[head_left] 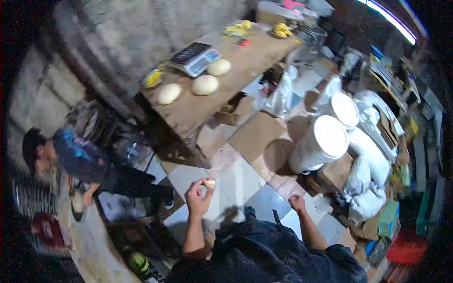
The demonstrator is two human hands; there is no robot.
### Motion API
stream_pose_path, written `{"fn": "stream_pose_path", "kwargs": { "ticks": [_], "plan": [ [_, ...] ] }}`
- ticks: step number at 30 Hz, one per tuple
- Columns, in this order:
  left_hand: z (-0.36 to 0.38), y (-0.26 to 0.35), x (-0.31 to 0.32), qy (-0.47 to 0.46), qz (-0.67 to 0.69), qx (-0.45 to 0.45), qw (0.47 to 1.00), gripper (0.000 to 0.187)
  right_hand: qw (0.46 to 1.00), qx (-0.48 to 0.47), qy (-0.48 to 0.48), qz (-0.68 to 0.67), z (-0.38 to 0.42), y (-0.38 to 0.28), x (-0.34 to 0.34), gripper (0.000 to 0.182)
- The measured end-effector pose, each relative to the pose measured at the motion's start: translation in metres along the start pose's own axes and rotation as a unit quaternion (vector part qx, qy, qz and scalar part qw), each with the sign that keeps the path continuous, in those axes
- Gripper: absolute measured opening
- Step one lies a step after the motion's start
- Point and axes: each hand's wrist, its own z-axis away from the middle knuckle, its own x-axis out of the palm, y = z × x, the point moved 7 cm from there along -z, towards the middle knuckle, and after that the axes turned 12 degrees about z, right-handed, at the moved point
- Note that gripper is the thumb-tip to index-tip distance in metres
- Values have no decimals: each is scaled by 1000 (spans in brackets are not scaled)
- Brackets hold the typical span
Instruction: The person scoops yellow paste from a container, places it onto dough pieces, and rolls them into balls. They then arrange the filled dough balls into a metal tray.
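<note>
Pale lump, perhaps dough, is just off the near end of the table, pinched in the left hand, probably because it is small; the right hand, farther from the table, is curled, any contents hidden.

white buckets: close together | white bags: heaped alongside | light tube: lit | tiled floor: pale squares
</note>
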Motion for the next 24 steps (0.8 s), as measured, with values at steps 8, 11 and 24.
{"fn": "stream_pose_path", "kwargs": {
  "ticks": [8,11,24],
  "plan": [
    [-173,-1,160,-109,-63,53,991,33,980,-58,98,-166,-119,-138,-143,26],
    [-242,-27,218,-131,-51,6,990,33,976,-106,118,-148,-209,-157,-170,26],
    [-607,14,506,-202,-81,46,975,33,946,-6,229,-230,-448,-128,-295,18]
  ]
}}
